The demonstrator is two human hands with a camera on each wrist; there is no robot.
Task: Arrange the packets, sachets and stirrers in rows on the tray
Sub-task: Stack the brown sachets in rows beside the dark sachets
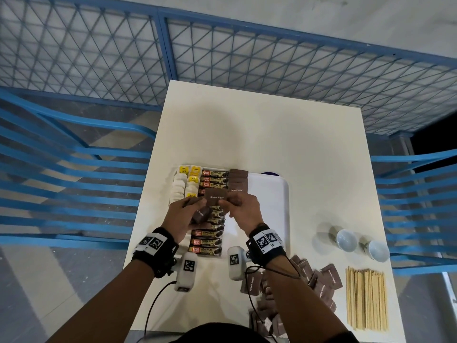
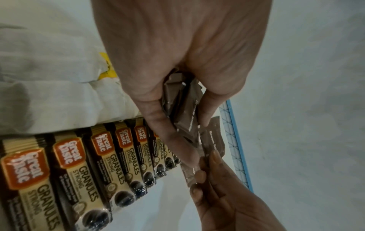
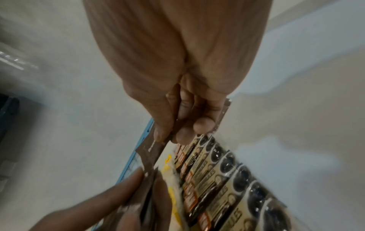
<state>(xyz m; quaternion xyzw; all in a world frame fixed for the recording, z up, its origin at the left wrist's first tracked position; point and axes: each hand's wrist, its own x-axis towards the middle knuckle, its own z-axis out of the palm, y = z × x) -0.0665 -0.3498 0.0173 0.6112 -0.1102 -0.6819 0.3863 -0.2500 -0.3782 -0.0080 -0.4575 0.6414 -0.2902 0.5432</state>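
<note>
So my left hand (image 1: 181, 215) is wrapped around a little stack of brown sugar sachets (image 2: 183, 112), thumb on one side, fingers on the other. My right hand (image 1: 243, 211) is pinching a single brown sugar sachet (image 1: 214, 197) by its near edge, holding it up just above the tray (image 1: 269, 194), right next to the stack. Both hands are basically touching over the middle of the tray.

Under them there's the row of coffee granule sticks (image 1: 207, 240) running front to back, packed edge to edge. Left of that, the tea bags (image 1: 184, 186) with yellow tags, tight along the tray's left rim. Right of the coffee, a short column of brown sachets (image 1: 238, 180) sits at the far end only. The whole right half of the tray is bare white.

On the table (image 1: 272, 134) off the tray: a messy pile of loose brown sachets (image 1: 319, 283) near my right forearm, wooden stirrers (image 1: 366, 299) bundled by the right edge, and two white cups (image 1: 346, 240) beyond those. The far half of the table is wide open.
</note>
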